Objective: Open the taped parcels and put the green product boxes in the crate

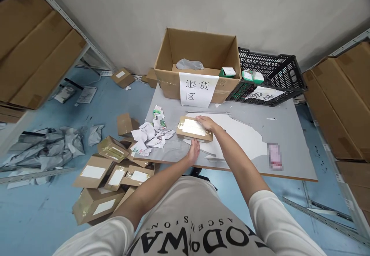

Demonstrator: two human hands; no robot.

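A small taped cardboard box with a white label on top is between my hands, over the near middle of the table. My right hand grips its far right edge, fingers lying across the top. Against the near side, my left hand is curled at the box's lower edge; part of its fingers is hidden there. White sheets lie flat beneath and to the right of the box. To its left is a heap of crumpled, torn paper, some with green print.
At the table's back stand a large open carton with a paper sign and a black plastic crate. A pink, blurred-out item lies right on the table. Several cardboard boxes are piled on the floor at left, near grey plastic bags.
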